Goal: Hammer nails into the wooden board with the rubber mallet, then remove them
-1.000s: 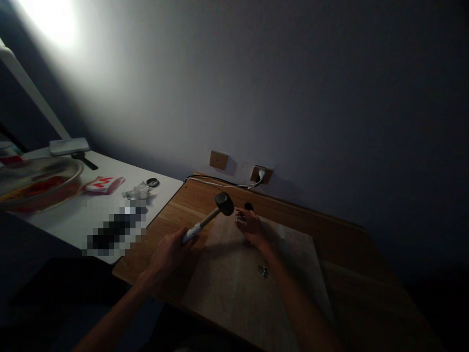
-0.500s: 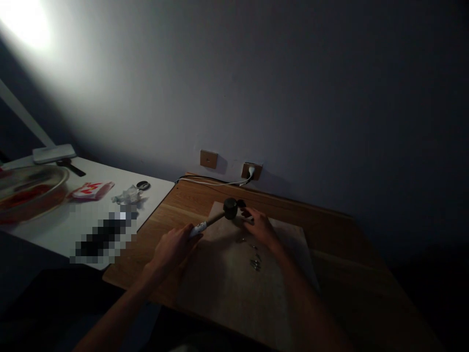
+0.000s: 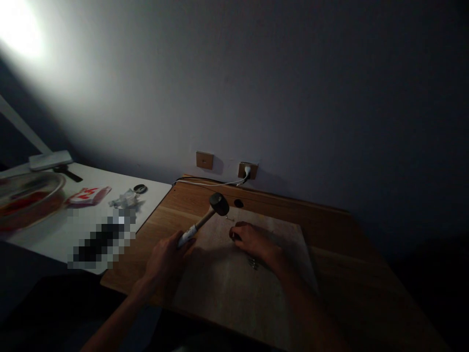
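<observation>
My left hand grips the white-wrapped part of the handle of a rubber mallet. Its dark head is raised over the far left corner of a pale wooden board. Low over that board is my right hand, palm down with fingers curled and thumb and fingertips together; what lies between them is hidden. A thin nail shows at the board's far left corner, just beyond the right fingertips. Several small shiny metal pieces, seemingly nails, lie on the board beneath my right wrist.
The board rests on a wooden desk against the wall. A dark round hole and cables lie behind it; a plug sits in the wall socket. On the left, a white table holds a clear tub, plastic packets and a lamp base.
The mallet head came down to the board's far left corner, then rose again. My right hand drew back from that corner toward me, leaving the nail there in view.
</observation>
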A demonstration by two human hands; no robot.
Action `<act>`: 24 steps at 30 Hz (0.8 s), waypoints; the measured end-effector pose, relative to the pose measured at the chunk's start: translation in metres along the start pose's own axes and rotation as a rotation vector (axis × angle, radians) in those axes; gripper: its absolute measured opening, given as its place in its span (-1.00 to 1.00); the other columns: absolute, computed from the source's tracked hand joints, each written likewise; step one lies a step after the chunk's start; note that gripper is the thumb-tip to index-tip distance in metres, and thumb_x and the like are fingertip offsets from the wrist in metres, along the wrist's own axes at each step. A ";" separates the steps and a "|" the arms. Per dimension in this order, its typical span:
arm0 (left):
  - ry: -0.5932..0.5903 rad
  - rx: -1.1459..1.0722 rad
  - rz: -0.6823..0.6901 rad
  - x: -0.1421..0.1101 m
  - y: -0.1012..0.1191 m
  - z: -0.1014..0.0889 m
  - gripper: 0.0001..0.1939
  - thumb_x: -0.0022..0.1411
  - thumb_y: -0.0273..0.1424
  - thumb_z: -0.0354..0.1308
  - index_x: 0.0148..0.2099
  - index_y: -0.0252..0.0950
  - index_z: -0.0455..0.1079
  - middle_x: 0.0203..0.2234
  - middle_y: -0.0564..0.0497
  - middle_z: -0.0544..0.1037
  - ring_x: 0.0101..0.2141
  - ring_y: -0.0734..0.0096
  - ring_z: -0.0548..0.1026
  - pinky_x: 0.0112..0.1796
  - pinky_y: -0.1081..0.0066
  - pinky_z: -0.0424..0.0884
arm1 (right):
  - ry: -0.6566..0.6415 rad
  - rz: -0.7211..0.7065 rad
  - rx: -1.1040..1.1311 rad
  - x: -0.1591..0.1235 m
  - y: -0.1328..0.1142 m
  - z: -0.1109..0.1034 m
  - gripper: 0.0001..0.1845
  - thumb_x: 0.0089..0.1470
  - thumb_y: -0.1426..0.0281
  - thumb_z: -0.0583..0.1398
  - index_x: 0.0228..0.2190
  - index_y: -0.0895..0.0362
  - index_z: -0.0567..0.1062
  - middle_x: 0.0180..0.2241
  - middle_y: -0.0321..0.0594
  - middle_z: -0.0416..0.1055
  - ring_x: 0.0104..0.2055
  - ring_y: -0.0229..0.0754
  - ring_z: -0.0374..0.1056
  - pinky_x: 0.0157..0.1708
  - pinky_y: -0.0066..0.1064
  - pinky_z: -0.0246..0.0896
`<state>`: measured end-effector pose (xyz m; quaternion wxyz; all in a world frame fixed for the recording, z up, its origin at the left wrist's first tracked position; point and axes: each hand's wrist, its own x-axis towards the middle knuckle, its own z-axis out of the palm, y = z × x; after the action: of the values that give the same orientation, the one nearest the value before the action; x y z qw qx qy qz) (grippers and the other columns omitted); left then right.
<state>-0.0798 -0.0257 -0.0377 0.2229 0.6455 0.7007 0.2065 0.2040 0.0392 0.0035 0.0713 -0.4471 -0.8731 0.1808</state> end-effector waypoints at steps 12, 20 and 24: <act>0.012 -0.005 -0.038 -0.010 0.009 -0.002 -0.71 0.35 -0.12 0.07 -0.25 -0.23 0.42 -0.41 -0.04 0.60 -0.39 0.27 0.55 -0.45 0.45 0.15 | 0.053 -0.025 0.090 0.006 0.009 0.008 -0.72 -0.08 0.64 0.20 -0.35 0.07 0.55 -0.35 -0.23 0.52 -0.32 -0.17 0.43 -0.32 -0.40 0.27; 0.000 -0.072 -0.015 -0.008 0.010 0.000 -0.74 0.33 -0.13 0.10 -0.20 -0.21 0.43 -0.40 -0.03 0.60 -0.39 0.29 0.55 -0.43 0.45 0.19 | 0.325 0.034 0.374 0.041 0.061 0.021 -0.81 0.03 0.55 0.16 -0.34 0.15 0.57 -0.31 -0.17 0.59 -0.32 -0.19 0.49 -0.28 -0.39 0.36; -0.011 -0.052 -0.043 -0.009 0.009 0.000 -0.75 0.33 -0.15 0.12 -0.19 -0.21 0.45 -0.38 0.00 0.61 -0.38 0.33 0.55 -0.42 0.47 0.18 | 0.380 0.035 0.353 0.050 0.065 0.033 -0.82 0.01 0.56 0.19 -0.36 0.13 0.58 -0.30 -0.16 0.62 -0.26 -0.14 0.52 -0.19 -0.34 0.38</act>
<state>-0.0720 -0.0338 -0.0327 0.2478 0.6253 0.7076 0.2164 0.2139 0.1057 -0.0534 0.3080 -0.4688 -0.7910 0.2444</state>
